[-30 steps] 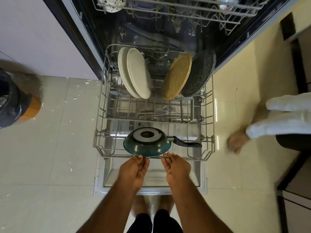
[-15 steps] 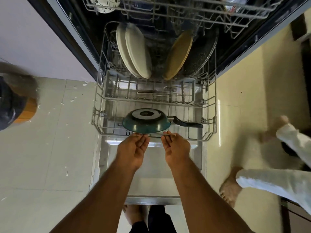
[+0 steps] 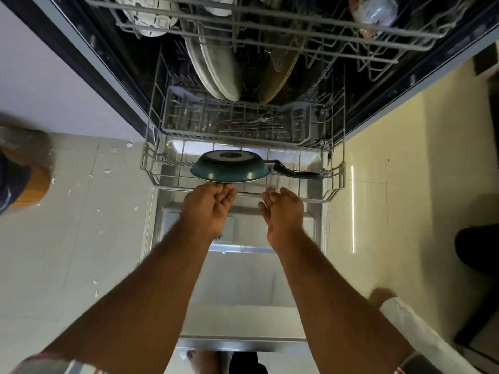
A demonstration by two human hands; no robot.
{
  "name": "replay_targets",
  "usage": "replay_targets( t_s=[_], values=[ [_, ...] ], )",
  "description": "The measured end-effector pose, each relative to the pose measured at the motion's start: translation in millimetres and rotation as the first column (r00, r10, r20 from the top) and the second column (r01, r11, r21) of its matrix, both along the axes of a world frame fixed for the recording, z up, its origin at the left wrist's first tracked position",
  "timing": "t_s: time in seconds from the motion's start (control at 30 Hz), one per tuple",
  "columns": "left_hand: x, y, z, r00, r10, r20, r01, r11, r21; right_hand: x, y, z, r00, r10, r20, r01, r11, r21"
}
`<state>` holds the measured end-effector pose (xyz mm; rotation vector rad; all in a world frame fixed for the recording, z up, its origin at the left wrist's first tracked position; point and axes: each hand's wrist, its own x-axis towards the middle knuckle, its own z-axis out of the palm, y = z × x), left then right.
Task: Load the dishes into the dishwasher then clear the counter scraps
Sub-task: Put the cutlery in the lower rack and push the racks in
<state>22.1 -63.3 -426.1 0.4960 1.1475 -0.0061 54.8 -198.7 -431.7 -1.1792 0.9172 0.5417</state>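
The dishwasher's lower rack (image 3: 334, 184) is partly slid into the machine. A teal frying pan (image 3: 229, 171) lies upside down at its front, black handle pointing right. White plates (image 3: 221, 68) and a tan plate (image 3: 280, 76) stand at the back, under the upper rack (image 3: 270, 31). Cutlery (image 3: 251, 124) lies in the grey basket. My left hand (image 3: 208, 209) touches the rack's front rail just below the pan with relaxed fingers. Beside it, the fingertips of my right hand (image 3: 283, 211) are at the same rail.
The open dishwasher door (image 3: 243, 279) lies flat under my arms. A dark and orange object (image 3: 24, 182) stands on the floor at left, with white scraps (image 3: 108, 170) scattered on the tiles. Another person's leg in white trousers (image 3: 405, 319) is at lower right.
The lower rack has slid further into the dishwasher, with both my hands following its front rail. The plates now sit under the upper rack. The other person's leg has moved nearer.
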Motion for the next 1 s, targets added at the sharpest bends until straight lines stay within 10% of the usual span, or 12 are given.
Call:
replay_targets(
  t_s=[0.1, 0.23, 0.33, 0.4, 0.57, 1.0],
  values=[
    [14.1, -0.7, 6.3, 1.000, -0.029, 0.004, 0.028, 0.999, 0.030, -6.9, -0.7, -1.4, 0.917, 0.387, 0.094, -0.314, 0.847, -0.428],
    [19.1, -0.8, 5.4, 0.942, -0.335, -0.022, 0.329, 0.905, 0.270, -13.6, -2.3, -3.8, 0.449, 0.894, -0.014, -0.541, 0.259, -0.800],
    [5.7, -3.8, -7.8, 0.708, -0.584, -0.397, 0.678, 0.407, 0.612, -19.1, -6.5, -11.4, 0.244, 0.954, -0.174, -0.578, -0.001, -0.816],
    [-2.5, -7.1, -10.0, 0.610, -0.573, -0.547, 0.733, 0.145, 0.665, -19.9, -9.0, -14.0, 0.203, 0.952, -0.228, -0.592, -0.066, -0.803],
    [3.8, -10.9, -6.2, 0.497, -0.607, -0.620, 0.746, -0.067, 0.663, -3.7, -9.1, -13.7, 0.164, 0.947, -0.275, -0.602, -0.125, -0.788],
    [65.7, 21.9, -14.9, 0.298, -0.711, -0.637, 0.780, -0.203, 0.591, 57.4, 7.3, -10.7, 0.013, 0.958, -0.286, -0.447, -0.250, -0.859]
  ],
)
